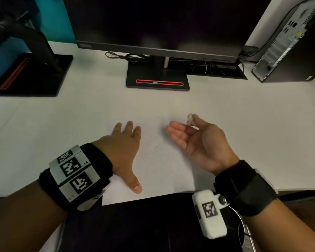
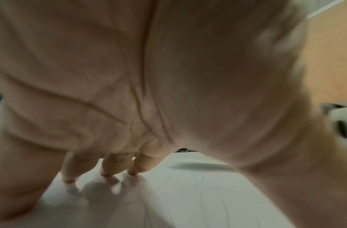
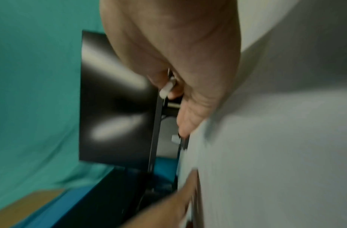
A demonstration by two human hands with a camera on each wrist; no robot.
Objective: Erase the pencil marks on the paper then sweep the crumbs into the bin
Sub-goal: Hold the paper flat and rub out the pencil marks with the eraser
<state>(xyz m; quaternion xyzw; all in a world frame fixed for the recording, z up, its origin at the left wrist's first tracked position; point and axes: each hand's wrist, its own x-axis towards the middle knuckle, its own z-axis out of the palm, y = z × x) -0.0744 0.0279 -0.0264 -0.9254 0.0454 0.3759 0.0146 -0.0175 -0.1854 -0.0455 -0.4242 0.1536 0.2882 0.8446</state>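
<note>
Your left hand lies flat and palm down on the paper, fingers straight and spread, thumb angled toward the near edge. The left wrist view shows three fingertips touching the sheet, with their soft shadows beneath them.

Your right hand is raised just right of the marks, palm turned up and to the left. Its thumb and forefinger pinch one small white eraser, a rounded, worn lump; the other fingers are loosely extended. In the right wrist view the eraser shows as a pale nub between the fingertips, though that picture is blurred.

The paper is one white sheet, smooth and matte, lying on the near part of the white counter with its near edge hanging slightly past the counter's edge. Faint grey pencil marks, thin looping scribbles, sit between your two hands. Crumbs are too small to make out.

Two monitor stands rest at the far side: one flat black square base with a red slot at the centre, under a dark monitor, and another at far left. One computer tower, with a perforated metal back, stands at far right. Each wrist wears a black band carrying white tags with black square codes.
</note>
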